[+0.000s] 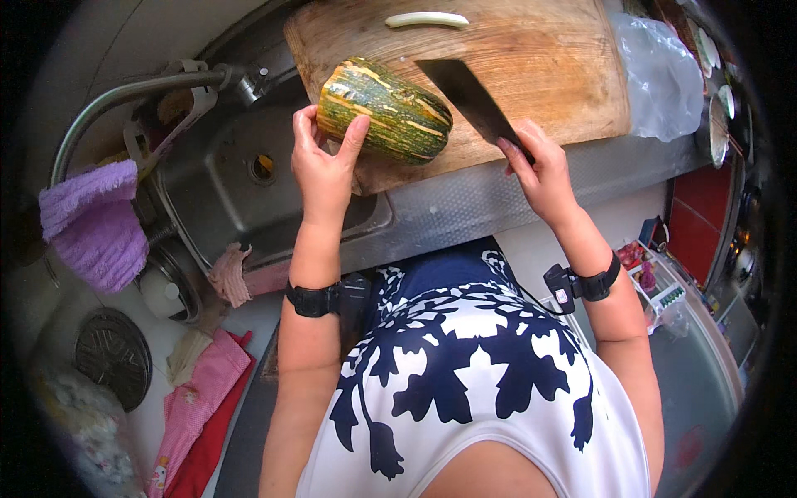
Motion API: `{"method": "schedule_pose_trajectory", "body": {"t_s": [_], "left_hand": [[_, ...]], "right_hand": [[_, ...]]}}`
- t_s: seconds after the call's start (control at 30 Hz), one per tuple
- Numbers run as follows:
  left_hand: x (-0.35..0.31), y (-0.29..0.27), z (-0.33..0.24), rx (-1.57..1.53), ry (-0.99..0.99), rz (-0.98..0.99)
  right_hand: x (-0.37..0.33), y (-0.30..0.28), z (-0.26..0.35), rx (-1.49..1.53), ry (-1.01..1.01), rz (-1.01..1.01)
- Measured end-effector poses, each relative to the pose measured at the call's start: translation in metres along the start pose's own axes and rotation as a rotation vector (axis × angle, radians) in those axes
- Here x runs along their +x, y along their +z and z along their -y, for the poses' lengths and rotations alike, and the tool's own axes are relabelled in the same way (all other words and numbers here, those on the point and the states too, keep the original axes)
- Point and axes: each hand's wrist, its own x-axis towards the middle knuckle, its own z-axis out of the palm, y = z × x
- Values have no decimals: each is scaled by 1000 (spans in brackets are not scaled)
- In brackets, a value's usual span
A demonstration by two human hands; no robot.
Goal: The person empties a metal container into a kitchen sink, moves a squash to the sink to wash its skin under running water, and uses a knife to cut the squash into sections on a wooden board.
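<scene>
A green-and-yellow striped pumpkin (386, 108), long and rounded, lies on its side on the wooden cutting board (548, 75). My left hand (328, 153) grips its left end, with thumb and fingers spread round it. In my right hand (535, 162) is a cleaver (465, 91) with a dark, wide blade, held by the handle. The blade points up and left over the board, just right of the pumpkin and apart from it. At the board's far edge lies a pale, slightly curved strip (426, 19); its kind I cannot make out.
A metal sink (224, 195) with a curved faucet (124, 90) is to the left, partly under the board. A purple towel (95, 224) hangs from the faucet. Right of the board lies a clear plastic bag (660, 79). The metal counter edge (465, 199) runs in front of me.
</scene>
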Motion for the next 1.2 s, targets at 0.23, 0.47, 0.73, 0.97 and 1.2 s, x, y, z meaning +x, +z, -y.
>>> {"method": "schedule_pose_trajectory", "body": {"t_s": [0.23, 0.47, 0.73, 0.97, 1.2], "left_hand": [[-16, 5, -5, 70, -24, -79], [-11, 11, 0, 48, 13, -73], [-7, 32, 8, -107, 45, -133], [0, 34, 20, -127, 90, -169], [10, 40, 16, -170, 107, -171]], "right_hand": [[11, -2, 16, -579, -537, -94], [36, -12, 20, -698, -669, -82], [59, -13, 15, -592, -666, 3], [75, -17, 11, -563, -722, 78], [93, -23, 10, -498, -718, 204]]}}
